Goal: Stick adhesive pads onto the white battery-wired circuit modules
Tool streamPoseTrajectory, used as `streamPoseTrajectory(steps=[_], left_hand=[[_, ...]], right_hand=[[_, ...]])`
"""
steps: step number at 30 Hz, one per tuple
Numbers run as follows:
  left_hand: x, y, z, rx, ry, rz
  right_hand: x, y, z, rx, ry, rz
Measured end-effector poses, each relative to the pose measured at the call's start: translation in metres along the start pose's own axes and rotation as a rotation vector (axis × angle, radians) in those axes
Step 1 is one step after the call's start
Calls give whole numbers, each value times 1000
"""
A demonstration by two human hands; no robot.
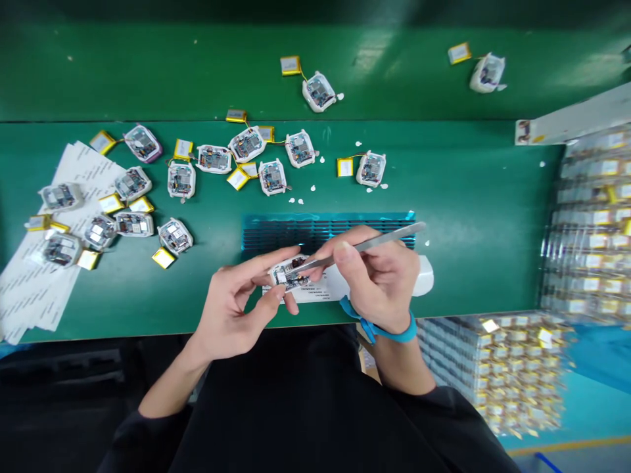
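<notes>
Near the table's front edge, my left hand point(239, 305) grips a white watch housing point(282, 276) with a circuit board inside, between thumb and fingers. My right hand point(377, 279), with a blue band at its wrist, is closed round metal tweezers point(389, 237). The tweezers' tips reach over the board in the housing; whether they pinch anything is too small to tell. Beneath both hands lies a printed white sheet point(323, 291). Behind them is a dark blue, slotted strip sheet point(280, 230). A white rounded object point(424, 276) sits beside my right hand.
Several open watch housings point(213, 159) with yellow-edged batteries point(344, 167) are spread over the green table point(468, 217). White sheets point(81, 171) lie at the left. Stacked clear trays point(591, 243) stand at the right, with more point(513, 368) below the table edge. Small white pieces point(313, 188) are scattered behind.
</notes>
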State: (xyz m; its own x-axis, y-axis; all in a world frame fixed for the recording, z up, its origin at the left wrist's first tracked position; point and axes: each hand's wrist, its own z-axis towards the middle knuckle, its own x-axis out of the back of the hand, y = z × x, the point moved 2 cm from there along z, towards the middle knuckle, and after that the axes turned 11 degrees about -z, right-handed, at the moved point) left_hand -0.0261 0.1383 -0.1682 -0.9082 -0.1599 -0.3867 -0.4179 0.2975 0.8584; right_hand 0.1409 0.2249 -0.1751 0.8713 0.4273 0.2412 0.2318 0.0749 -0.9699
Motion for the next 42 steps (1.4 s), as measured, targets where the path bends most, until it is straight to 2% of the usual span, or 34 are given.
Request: streamPoseTrajectory(steps=[7,10,13,17,20,24,28,32,34,36,37,39,41,42], left_hand=[[2,-5,2,25,112,54],[12,-6,-4,12,124,164],[28,-3,-10,-90,170,373],[44,-5,-8,-296,162,699],[47,-13,-3,-357,96,889],[43,-19,-2,-375,53,954],[41,-22,1,-371,59,982],[42,-22,2,-357,54,1032],[38,-15,-3,-384,21,994],[32,-1,-11,-427,34,795],[30,7,-13,-442,92,634],[31,20,-11,-416,310,258],[36,23,2,-287,479,-34],[39,21,12,-185,507,-151]], right_hand=[[-6,3,-3,28,-43,-108],[-5,2,2,104,-9,-54],[-3,3,14,202,15,-103],[-13,13,30,329,-211,-389],[-18,23,32,350,-269,-469],[-19,29,26,383,-255,-521],[-22,27,22,539,-245,-613],[-16,14,28,572,-94,-620],[-9,2,31,593,-67,-560],[-1,-11,32,633,-57,-523],[4,-16,32,657,-41,-523],[11,-23,33,702,18,-535],[15,-24,35,730,54,-534],[15,-24,37,735,59,-524]])
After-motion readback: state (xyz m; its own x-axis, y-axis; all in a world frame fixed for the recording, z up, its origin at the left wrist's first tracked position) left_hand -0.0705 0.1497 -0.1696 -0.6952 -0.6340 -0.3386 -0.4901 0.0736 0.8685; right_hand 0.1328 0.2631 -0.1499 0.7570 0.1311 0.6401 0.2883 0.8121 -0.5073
